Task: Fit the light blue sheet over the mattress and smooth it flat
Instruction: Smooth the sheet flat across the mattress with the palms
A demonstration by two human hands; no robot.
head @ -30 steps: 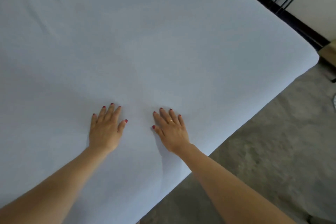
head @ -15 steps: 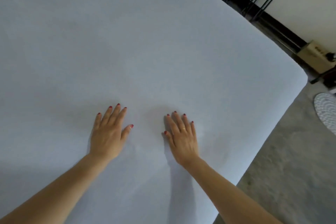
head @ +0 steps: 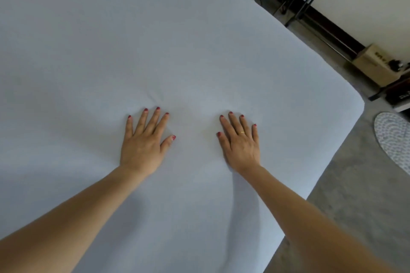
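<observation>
Where floor [head: 346,184] shows, sheet [head: 155,40] seems smooth.

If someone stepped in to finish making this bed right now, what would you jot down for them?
Left hand: flat, fingers spread, pressing on the light blue sheet.
Right hand: flat on the sheet beside it, apart from the left.
Done: the sheet covers the mattress top and wraps the visible corner.
Left: small puckers at the left fingertips and a soft fold by the right forearm need smoothing. The other corners are out of view, so check them.
</observation>
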